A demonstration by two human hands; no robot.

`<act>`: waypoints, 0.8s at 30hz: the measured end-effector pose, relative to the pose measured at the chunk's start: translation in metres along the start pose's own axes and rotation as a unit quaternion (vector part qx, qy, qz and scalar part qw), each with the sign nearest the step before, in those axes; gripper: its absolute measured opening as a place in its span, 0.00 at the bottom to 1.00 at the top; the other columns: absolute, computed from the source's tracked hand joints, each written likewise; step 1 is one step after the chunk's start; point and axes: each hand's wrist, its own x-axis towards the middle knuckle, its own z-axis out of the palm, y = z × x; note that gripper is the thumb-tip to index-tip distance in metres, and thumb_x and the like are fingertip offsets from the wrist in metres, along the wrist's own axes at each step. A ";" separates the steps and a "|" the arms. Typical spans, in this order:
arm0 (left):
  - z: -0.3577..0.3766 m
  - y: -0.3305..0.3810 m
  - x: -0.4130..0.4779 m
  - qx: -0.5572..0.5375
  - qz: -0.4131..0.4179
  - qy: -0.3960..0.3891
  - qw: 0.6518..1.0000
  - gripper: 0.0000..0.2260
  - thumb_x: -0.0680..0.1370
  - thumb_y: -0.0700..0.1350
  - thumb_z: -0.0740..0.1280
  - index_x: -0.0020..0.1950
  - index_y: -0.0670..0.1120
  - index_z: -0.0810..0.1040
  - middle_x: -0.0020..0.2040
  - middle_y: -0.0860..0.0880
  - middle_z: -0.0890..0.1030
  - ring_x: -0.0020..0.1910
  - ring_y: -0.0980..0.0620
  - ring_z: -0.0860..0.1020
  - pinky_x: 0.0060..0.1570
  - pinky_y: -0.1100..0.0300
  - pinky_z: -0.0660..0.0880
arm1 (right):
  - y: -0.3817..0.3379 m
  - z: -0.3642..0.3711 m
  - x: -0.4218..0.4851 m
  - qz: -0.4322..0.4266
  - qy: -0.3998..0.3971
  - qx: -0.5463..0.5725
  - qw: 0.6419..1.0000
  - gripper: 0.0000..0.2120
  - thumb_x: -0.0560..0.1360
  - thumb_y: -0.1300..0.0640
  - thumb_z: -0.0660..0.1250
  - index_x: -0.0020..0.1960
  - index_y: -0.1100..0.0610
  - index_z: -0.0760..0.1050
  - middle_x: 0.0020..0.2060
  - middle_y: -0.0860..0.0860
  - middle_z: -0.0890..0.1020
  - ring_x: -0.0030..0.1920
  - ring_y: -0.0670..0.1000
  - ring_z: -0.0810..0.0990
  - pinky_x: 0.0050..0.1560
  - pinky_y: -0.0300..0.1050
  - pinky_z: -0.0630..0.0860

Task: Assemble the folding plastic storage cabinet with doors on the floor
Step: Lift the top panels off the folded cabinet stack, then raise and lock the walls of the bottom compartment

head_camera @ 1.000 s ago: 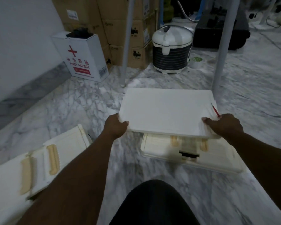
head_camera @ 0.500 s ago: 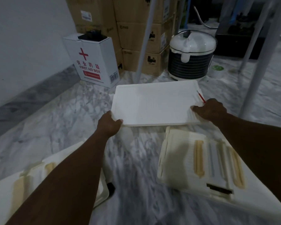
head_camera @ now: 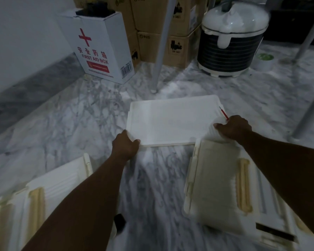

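The white panel (head_camera: 172, 122) is gripped at its near corners by left hand (head_camera: 124, 144) and right hand (head_camera: 233, 128); it is best laid flat, clear of the door section (head_camera: 217, 178)

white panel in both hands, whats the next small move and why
Probably lower the white panel flat onto the floor and let go. The left hand and right hand hold its near corners, its near edge looks just above the marble, and its right corner is close to the door piece, so keep it ahead of that.
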 end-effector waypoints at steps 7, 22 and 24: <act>0.001 0.006 -0.015 0.065 0.004 0.002 0.998 0.21 0.80 0.53 0.64 0.65 0.39 0.71 0.64 0.39 0.76 0.64 0.39 0.74 0.57 0.52 0.72 | -0.002 0.005 -0.015 0.015 0.006 -0.039 0.999 0.32 0.74 0.40 0.70 0.67 0.62 0.70 0.64 0.63 0.70 0.61 0.66 0.75 0.58 0.55 0.74; -0.152 -0.059 -0.130 0.084 0.047 0.052 0.994 0.34 0.80 0.55 0.64 0.81 0.45 0.55 0.78 0.43 0.63 0.77 0.43 0.62 0.73 0.52 0.61 | -0.164 -0.015 -0.197 -0.179 -0.033 0.044 0.982 0.16 0.73 0.47 0.67 0.54 0.57 0.73 0.56 0.58 0.80 0.55 0.62 0.79 0.49 0.45 0.72; -0.171 -0.088 -0.147 0.086 0.025 0.066 0.994 0.34 0.79 0.56 0.64 0.81 0.46 0.55 0.78 0.44 0.63 0.77 0.42 0.62 0.73 0.49 0.62 | -0.187 -0.003 -0.232 -0.202 -0.049 0.050 0.977 0.16 0.72 0.46 0.67 0.53 0.56 0.73 0.56 0.58 0.80 0.56 0.62 0.80 0.48 0.44 0.72</act>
